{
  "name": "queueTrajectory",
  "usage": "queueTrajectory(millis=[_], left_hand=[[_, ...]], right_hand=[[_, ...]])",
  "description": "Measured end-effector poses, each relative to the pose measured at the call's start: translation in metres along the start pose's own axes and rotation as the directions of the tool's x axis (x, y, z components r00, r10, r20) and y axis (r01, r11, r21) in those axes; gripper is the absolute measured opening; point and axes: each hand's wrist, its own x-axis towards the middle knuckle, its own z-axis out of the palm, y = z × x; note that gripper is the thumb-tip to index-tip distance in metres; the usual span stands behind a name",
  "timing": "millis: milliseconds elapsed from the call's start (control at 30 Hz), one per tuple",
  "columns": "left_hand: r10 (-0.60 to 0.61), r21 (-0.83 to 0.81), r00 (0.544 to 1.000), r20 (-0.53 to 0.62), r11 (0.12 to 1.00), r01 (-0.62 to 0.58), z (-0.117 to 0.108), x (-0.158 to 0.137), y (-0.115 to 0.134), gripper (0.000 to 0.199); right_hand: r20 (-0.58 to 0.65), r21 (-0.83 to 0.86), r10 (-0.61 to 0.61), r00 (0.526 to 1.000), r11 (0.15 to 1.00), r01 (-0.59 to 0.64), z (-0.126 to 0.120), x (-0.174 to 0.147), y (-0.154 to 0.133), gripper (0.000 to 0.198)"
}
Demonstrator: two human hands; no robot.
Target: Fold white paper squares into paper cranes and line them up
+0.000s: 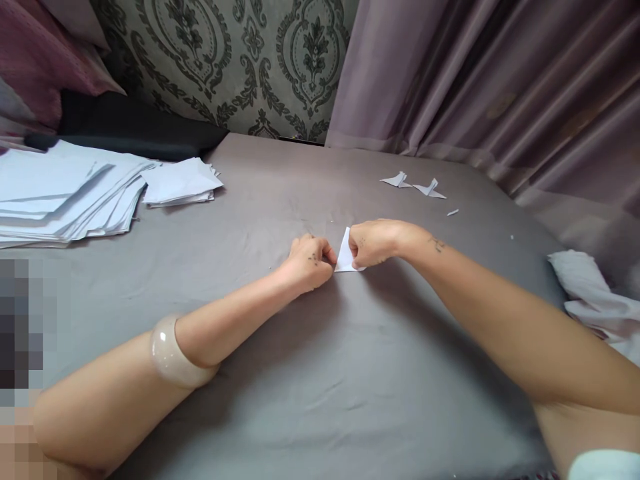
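Observation:
A small folded piece of white paper (344, 257) lies on the grey sheet between my hands, with a pointed end facing away from me. My right hand (374, 243) grips its right side, fingers curled over it and hiding that part. At the paper's lower left corner, my left hand (311, 263) is closed in a pinch; the fingertips meet the paper's edge. A pale bangle (173, 357) circles my left forearm.
Two folded paper shapes (399, 180) with upright fins stand at the back right, near a small paper scrap (453, 213). Large paper sheets (65, 190) and a smaller stack of paper (180, 181) lie at left. Curtains (450, 73) hang behind; white cloth (585, 277) is at right.

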Motion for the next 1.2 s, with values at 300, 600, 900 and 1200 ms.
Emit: queueTrajectory(millis=[300, 600, 900, 1200], left_hand=[[0.481, 0.089, 0.87, -0.104, 0.876, -0.474, 0.008, -0.013, -0.002, 0.032], [0.63, 0.423, 0.754, 0.187, 0.641, -0.641, 0.013, -0.017, -0.003, 0.039], [0.673, 0.501, 0.679, 0.292, 0.497, -0.708, 0.01, -0.016, -0.002, 0.035], [0.683, 0.533, 0.666, 0.299, 0.459, -0.71, 0.011, -0.016, -0.003, 0.04]], right_hand=[[-0.016, -0.032, -0.005, 1.0, 0.999, 0.004, 0.003, -0.001, -0.005, 0.019], [-0.012, 0.023, -0.008, 1.0, 1.0, 0.008, 0.006, 0.005, 0.0, 0.013], [-0.712, 0.344, 0.064, 0.699, 0.9, 0.269, 0.041, -0.04, 0.024, 0.018], [-0.692, 0.659, 0.456, 0.559, 0.716, 0.232, 0.133, -0.033, 0.012, 0.012]])
